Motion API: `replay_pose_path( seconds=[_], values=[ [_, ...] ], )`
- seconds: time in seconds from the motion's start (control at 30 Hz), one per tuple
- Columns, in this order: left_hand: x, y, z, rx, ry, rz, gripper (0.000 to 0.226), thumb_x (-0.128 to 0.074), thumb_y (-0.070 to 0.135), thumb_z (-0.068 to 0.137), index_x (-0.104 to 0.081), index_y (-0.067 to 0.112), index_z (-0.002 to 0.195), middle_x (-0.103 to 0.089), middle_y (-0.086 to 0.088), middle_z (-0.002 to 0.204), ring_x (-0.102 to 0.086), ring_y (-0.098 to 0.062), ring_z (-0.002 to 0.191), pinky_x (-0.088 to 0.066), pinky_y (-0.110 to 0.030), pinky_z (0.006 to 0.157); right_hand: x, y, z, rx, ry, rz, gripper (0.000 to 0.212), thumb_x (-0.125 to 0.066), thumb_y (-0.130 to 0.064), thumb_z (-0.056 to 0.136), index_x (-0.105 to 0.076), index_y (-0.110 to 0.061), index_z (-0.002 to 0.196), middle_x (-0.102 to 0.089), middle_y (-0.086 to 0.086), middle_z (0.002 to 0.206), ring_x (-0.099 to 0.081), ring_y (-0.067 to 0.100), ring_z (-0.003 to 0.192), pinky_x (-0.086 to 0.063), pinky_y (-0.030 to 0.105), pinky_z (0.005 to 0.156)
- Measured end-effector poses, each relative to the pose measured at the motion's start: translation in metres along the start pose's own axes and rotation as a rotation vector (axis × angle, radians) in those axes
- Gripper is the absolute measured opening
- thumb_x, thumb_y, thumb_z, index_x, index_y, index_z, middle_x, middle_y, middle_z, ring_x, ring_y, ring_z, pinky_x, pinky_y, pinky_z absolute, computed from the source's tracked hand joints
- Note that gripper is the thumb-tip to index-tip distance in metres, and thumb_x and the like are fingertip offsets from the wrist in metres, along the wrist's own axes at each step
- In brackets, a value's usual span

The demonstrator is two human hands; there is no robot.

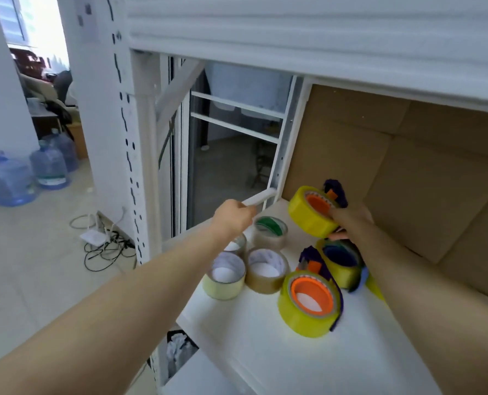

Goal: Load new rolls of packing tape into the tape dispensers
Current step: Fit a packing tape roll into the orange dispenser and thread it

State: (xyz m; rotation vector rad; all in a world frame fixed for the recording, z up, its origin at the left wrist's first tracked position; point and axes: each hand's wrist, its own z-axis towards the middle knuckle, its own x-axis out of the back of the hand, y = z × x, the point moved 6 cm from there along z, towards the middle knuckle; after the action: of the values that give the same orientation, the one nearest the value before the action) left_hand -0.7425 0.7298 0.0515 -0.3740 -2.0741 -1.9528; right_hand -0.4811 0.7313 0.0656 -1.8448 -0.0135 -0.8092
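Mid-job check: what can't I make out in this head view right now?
All in the head view:
The white stick in the left hand: blurred, cannot identify it.
The right hand and its grip on the lifted dispenser: fingers mostly behind its roll.
The rear roll: largely covered by the left wrist.
The blue-core dispenser: right side hidden by the right forearm.

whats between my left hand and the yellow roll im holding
Head view: a brownish tape roll with a green core on the white shelf sits between the left hand and the yellow tape roll.
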Motion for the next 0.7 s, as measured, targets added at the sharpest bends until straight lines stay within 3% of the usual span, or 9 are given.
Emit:
replay_pose_path(
  seconds=[0.1, 0.17, 0.27, 0.33, 0.4, 0.47, 0.5, 0.6, 0.7],
  values=[
    [0.001, 0.004, 0.034, -0.019, -0.08, 0.137, 0.024, -0.052, 0.028, 0.088, -0.06, 0.006, 0.089, -0.053, -0.004, 0.07, -0.049, -0.018, 0.062, -0.037, -0.027, 0.055, -0.013, -0.011, 0.017, -0.025, 0.077, -0.057, 0.039, -0.064, -0.021, 0.089, -0.053, -0.007, 0.123, -0.062, 0.022, 0.11, -0.067, 0.035, 0.073, -0.059, 0.045, 0.07],
    [0.0, 0.006, 0.052, -0.022, -0.118, 0.205, 0.026, -0.05, 0.031, 0.087, -0.06, 0.007, 0.092, -0.051, -0.003, 0.069, -0.053, -0.021, 0.065, -0.036, -0.027, 0.058, -0.023, -0.017, 0.029, -0.026, 0.113, -0.105, 0.039, -0.062, -0.02, 0.09, -0.051, -0.006, 0.124, -0.059, 0.023, 0.115, -0.066, 0.037, 0.083, -0.059, 0.043, 0.067],
    [-0.004, 0.005, 0.073, -0.014, -0.163, 0.235, 0.038, -0.049, 0.032, 0.087, -0.063, 0.001, 0.104, -0.053, -0.005, 0.069, -0.056, -0.026, 0.071, -0.036, -0.028, 0.064, -0.038, -0.022, 0.047, -0.032, 0.143, -0.19, 0.046, -0.061, -0.025, 0.091, -0.047, -0.007, 0.131, -0.059, 0.024, 0.116, -0.066, 0.039, 0.088, -0.053, 0.037, 0.051],
    [-0.01, 0.004, 0.082, -0.011, -0.206, 0.254, 0.04, -0.05, 0.029, 0.087, -0.062, 0.0, 0.111, -0.065, -0.014, 0.089, -0.058, -0.027, 0.075, -0.04, -0.03, 0.065, -0.045, -0.023, 0.054, -0.026, 0.178, -0.271, 0.044, -0.061, -0.028, 0.09, -0.049, -0.006, 0.126, -0.061, 0.023, 0.111, -0.065, 0.038, 0.087, -0.054, 0.036, 0.051],
    [-0.015, 0.002, 0.089, -0.004, -0.242, 0.265, 0.044, -0.048, 0.031, 0.086, -0.06, 0.0, 0.115, -0.065, -0.017, 0.108, -0.062, -0.032, 0.093, -0.047, -0.039, 0.085, -0.05, -0.021, 0.067, -0.001, 0.224, -0.422, 0.043, -0.06, -0.032, 0.089, -0.051, -0.006, 0.122, -0.062, 0.02, 0.107, -0.064, 0.036, 0.088, -0.056, 0.038, 0.057],
    [-0.018, -0.001, 0.095, 0.018, -0.267, 0.256, 0.047, -0.047, 0.034, 0.085, -0.06, 0.002, 0.117, -0.065, -0.017, 0.111, -0.059, -0.034, 0.107, -0.039, -0.048, 0.103, -0.056, -0.019, 0.081, 0.029, 0.24, -0.56, 0.045, -0.058, -0.034, 0.089, -0.051, -0.006, 0.123, -0.061, 0.018, 0.11, -0.063, 0.034, 0.094, -0.058, 0.042, 0.071],
    [-0.021, -0.003, 0.1, 0.019, -0.279, 0.248, 0.048, -0.046, 0.035, 0.084, -0.061, 0.004, 0.117, -0.066, -0.015, 0.111, -0.058, -0.033, 0.108, -0.037, -0.049, 0.105, -0.06, -0.017, 0.087, 0.033, 0.231, -0.597, 0.045, -0.059, -0.034, 0.089, -0.051, -0.005, 0.123, -0.06, 0.018, 0.111, -0.062, 0.034, 0.097, -0.057, 0.042, 0.075],
    [-0.026, -0.007, 0.111, 0.006, -0.318, 0.233, 0.045, -0.044, 0.035, 0.085, -0.062, 0.006, 0.116, -0.066, -0.009, 0.109, -0.056, -0.028, 0.106, -0.034, -0.047, 0.107, -0.074, -0.018, 0.086, 0.01, 0.176, -0.625, 0.04, -0.06, -0.027, 0.089, -0.05, -0.002, 0.119, -0.059, 0.017, 0.103, -0.06, 0.032, 0.094, -0.051, 0.035, 0.064],
    [-0.03, -0.008, 0.119, -0.013, -0.322, 0.216, 0.042, -0.044, 0.034, 0.086, -0.063, 0.007, 0.112, -0.065, -0.007, 0.111, -0.056, -0.025, 0.106, -0.035, -0.045, 0.106, -0.085, -0.009, 0.097, -0.02, 0.151, -0.626, 0.036, -0.057, -0.019, 0.091, -0.049, 0.0, 0.12, -0.057, 0.017, 0.101, -0.055, 0.028, 0.088, -0.042, 0.031, 0.063]
  ],
)
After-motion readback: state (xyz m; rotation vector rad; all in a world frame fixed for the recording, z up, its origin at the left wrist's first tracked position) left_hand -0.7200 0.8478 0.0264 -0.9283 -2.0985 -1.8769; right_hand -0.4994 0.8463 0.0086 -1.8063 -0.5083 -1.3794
